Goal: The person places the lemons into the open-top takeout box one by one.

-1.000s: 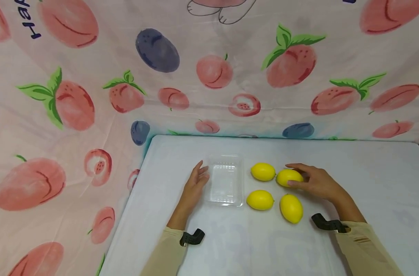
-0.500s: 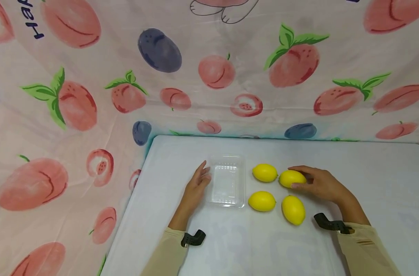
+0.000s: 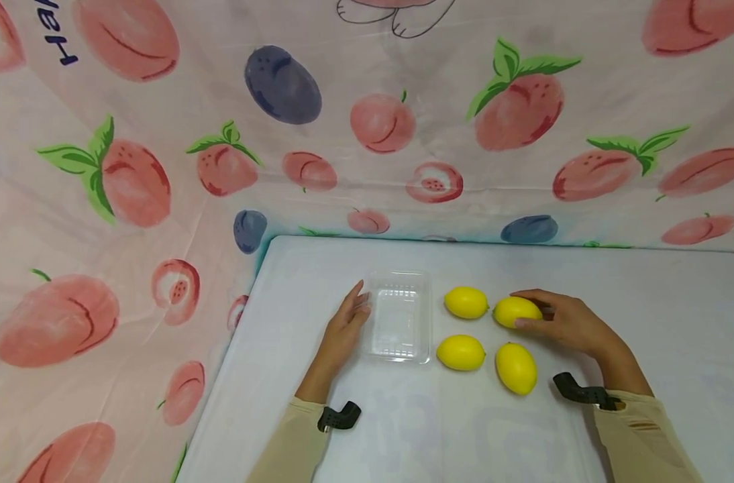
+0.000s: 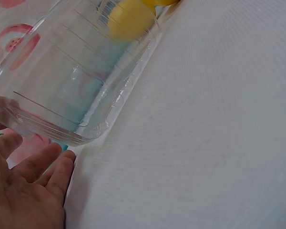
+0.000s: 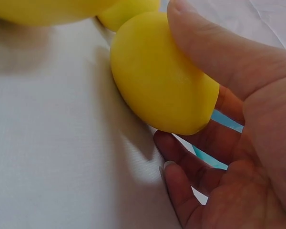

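Head view: right hand (image 3: 569, 324) is pinching one of four lemons (image 3: 513, 310); relaxed left hand (image 3: 343, 330) is resting beside one box (image 3: 398, 322). Right wrist view alone is showing the right palm (image 5: 240, 191).

A right hand (image 3: 566, 325) pinches a lemon (image 3: 513, 312), one of four we see beside a clear plastic container (image 3: 398, 325) on a white tabletop (image 3: 403, 429); a left hand (image 3: 344, 329) lies at the container's left edge; peach-print cloth (image 3: 343, 74) hangs behind.

Loosely extended left hand (image 3: 343, 330), right hand (image 3: 567, 323) in a pinch
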`<state>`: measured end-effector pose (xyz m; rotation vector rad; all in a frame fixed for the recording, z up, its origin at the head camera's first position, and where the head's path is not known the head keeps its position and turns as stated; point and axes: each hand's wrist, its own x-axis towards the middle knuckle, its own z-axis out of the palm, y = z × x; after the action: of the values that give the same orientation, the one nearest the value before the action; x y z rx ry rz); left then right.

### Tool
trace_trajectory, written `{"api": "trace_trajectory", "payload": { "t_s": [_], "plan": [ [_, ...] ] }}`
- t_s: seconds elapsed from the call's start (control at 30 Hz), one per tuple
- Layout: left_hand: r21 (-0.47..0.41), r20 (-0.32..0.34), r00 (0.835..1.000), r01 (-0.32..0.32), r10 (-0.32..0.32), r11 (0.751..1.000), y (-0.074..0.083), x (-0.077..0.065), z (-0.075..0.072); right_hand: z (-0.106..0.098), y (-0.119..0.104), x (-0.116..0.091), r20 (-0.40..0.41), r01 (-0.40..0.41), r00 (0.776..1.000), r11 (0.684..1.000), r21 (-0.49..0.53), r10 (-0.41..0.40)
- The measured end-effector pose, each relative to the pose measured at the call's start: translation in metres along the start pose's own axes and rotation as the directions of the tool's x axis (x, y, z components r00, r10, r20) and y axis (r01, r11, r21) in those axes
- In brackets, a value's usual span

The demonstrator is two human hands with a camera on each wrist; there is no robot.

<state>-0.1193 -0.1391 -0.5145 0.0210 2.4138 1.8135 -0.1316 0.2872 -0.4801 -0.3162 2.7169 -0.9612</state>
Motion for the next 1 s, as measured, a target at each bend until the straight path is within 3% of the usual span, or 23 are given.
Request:
{"api": "trace_trajectory", "payload": {
  "t_s": [0.37,0.63,0.8,1.0],
  "plan": [
    [-0.002,0.011,1.000,0.011,-0.011,1.000,0.001,-0.001,-0.001,0.000,0.000,-0.002,0.003,-0.013,1.000,1.000,0.021,0.013],
    [0.002,0.019,1.000,-0.002,0.002,1.000,0.003,0.001,0.001,-0.004,0.004,-0.009,-0.056,-0.055,0.997,0.993,0.100,0.061],
    [0.013,0.006,1.000,0.013,-0.013,1.000,0.003,0.000,0.000,-0.004,-0.012,-0.007,-0.114,-0.044,0.992,0.994,0.100,0.055],
    [0.013,0.011,1.000,0.020,-0.021,1.000,0.003,-0.001,-0.001,-0.002,-0.048,-0.008,-0.206,-0.039,0.976,0.987,0.158,0.072]
  ]
}}
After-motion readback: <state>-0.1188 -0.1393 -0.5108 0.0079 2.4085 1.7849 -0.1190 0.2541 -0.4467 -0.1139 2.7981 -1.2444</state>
